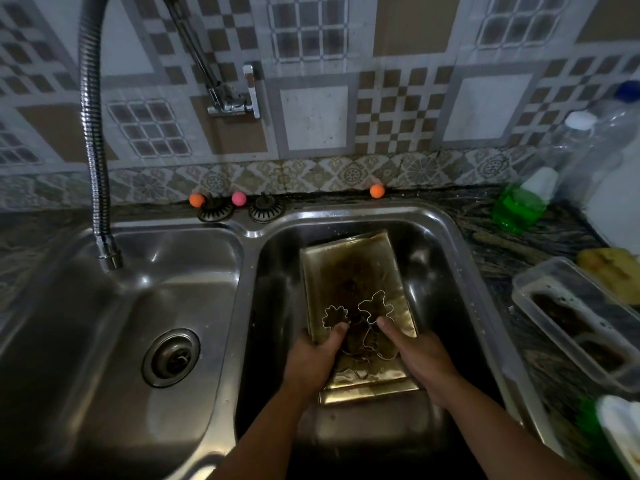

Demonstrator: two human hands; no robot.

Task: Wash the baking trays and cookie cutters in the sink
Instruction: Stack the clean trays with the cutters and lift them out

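I am gripping the stacked baking trays (356, 292) with left hand (313, 355) and right hand (420, 355), fingers clenching their edges, and the loose cookie cutters (375, 306) are risking sliding off if I am tilting them.

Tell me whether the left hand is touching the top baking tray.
Touching. The head view shows the left hand gripping the near left edge of the top baking tray, thumb lying over its rim beside the flower cookie cutter.
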